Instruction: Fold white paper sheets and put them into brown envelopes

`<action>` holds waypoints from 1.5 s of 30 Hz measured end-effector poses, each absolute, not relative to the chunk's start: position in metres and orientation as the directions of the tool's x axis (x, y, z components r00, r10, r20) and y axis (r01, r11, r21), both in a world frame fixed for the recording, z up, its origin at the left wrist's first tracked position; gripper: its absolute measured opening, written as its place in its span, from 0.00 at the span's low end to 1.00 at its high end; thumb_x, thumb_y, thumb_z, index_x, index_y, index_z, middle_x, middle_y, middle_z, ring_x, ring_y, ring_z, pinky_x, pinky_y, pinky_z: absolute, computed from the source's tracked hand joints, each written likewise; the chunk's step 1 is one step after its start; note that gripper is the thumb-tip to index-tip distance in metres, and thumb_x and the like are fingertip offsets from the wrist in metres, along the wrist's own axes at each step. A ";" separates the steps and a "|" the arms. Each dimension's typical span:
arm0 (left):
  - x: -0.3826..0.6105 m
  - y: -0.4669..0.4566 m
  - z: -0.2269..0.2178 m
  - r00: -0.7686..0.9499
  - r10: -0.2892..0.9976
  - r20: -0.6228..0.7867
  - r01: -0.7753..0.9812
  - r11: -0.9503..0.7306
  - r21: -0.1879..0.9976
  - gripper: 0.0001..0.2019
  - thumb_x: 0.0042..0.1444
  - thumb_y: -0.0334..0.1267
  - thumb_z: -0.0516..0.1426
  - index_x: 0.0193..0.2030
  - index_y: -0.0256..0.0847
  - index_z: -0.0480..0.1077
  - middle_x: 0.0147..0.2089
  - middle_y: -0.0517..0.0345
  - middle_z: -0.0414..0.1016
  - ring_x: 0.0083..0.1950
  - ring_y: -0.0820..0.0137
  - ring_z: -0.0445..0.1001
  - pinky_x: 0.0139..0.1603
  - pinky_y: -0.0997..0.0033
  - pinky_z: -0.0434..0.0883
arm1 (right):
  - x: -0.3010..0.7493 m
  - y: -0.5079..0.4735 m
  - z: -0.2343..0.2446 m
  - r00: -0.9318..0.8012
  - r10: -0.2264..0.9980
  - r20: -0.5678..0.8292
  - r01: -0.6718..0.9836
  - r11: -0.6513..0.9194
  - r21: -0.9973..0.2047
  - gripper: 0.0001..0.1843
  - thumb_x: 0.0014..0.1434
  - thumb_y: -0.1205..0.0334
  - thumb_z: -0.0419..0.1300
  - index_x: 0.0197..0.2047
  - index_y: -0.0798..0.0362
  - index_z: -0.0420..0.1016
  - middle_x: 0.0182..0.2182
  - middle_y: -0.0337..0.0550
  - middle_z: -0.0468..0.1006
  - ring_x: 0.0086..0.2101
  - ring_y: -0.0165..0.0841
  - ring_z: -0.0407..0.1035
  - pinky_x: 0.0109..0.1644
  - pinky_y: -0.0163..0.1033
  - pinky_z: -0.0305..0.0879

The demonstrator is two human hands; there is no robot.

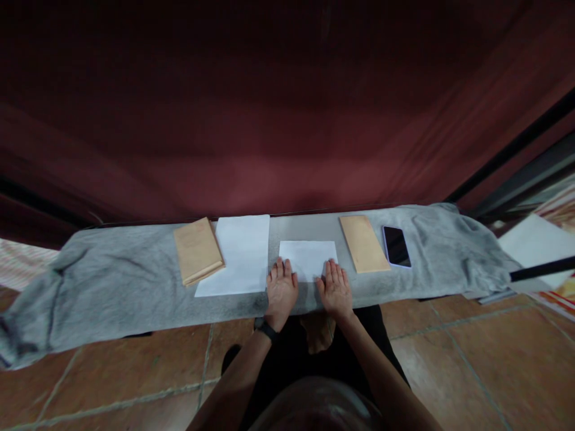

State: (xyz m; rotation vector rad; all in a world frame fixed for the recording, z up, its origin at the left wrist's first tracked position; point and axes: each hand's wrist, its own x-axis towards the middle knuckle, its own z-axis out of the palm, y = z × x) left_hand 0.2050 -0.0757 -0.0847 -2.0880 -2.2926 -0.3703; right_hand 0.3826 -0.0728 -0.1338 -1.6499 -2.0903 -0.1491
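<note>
A small white sheet of paper (307,257), perhaps folded, lies flat on the grey cloth in front of me. My left hand (282,290) rests palm down on its near left corner, fingers stretched forward. On the near right corner lies my right hand (336,292), also flat, with its thumb out to the side. To the left, larger white paper (245,254) sits partly under a stack of brown envelopes (196,248). A single brown envelope (365,244) lies to the right of my right hand.
A phone (397,246) lies beyond the single envelope. The grey cloth (121,281) covers a long narrow surface, backed by a dark red panel (269,149). More white paper (539,245) shows at far right, behind a black bar. Tiled floor (453,359) lies below.
</note>
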 end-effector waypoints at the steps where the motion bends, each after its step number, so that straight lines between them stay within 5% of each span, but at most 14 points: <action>1: 0.205 -0.076 -0.083 -0.111 0.980 0.165 0.984 0.085 0.156 0.25 0.68 0.39 0.49 0.69 0.33 0.63 0.70 0.35 0.65 0.65 0.48 0.68 0.62 0.46 0.69 | 0.383 -0.073 -0.134 -0.162 0.891 0.424 0.943 0.266 -0.198 0.36 0.74 0.49 0.45 0.75 0.65 0.49 0.70 0.65 0.60 0.68 0.49 0.56 0.70 0.56 0.53; 12: 0.199 -0.069 -0.071 -0.201 0.965 0.169 0.959 0.158 0.234 0.28 0.67 0.42 0.52 0.70 0.30 0.62 0.54 0.36 0.73 0.54 0.51 0.73 0.57 0.53 0.71 | 0.385 -0.075 -0.132 -0.144 0.903 0.405 0.953 0.236 -0.188 0.36 0.74 0.49 0.45 0.74 0.66 0.51 0.70 0.65 0.60 0.68 0.50 0.56 0.71 0.56 0.52; 27: 0.179 -0.055 -0.097 -0.388 0.920 -0.051 0.637 0.308 0.707 0.30 0.61 0.32 0.52 0.71 0.35 0.61 0.55 0.43 0.80 0.54 0.57 0.80 0.56 0.60 0.75 | 0.383 -0.075 -0.129 -0.134 0.908 0.398 0.949 0.233 -0.212 0.36 0.74 0.50 0.45 0.75 0.66 0.50 0.70 0.66 0.59 0.69 0.49 0.56 0.70 0.56 0.52; 35: 0.171 -0.050 -0.094 -0.397 0.878 -0.266 0.204 0.367 0.907 0.21 0.57 0.34 0.56 0.58 0.37 0.72 0.36 0.54 0.81 0.30 0.66 0.78 0.33 0.66 0.77 | 0.383 -0.076 -0.129 -0.125 0.901 0.414 0.944 0.237 -0.231 0.35 0.74 0.51 0.45 0.75 0.65 0.50 0.70 0.64 0.60 0.69 0.49 0.55 0.71 0.57 0.52; 45: 0.179 -0.057 -0.077 -0.361 0.885 -0.294 -0.017 0.309 0.951 0.09 0.51 0.41 0.60 0.36 0.38 0.73 0.27 0.63 0.73 0.22 0.75 0.70 0.23 0.76 0.69 | 0.363 -0.080 -0.115 -0.271 0.895 0.355 0.828 0.405 -0.389 0.36 0.72 0.52 0.50 0.76 0.60 0.49 0.72 0.59 0.56 0.71 0.46 0.50 0.71 0.57 0.54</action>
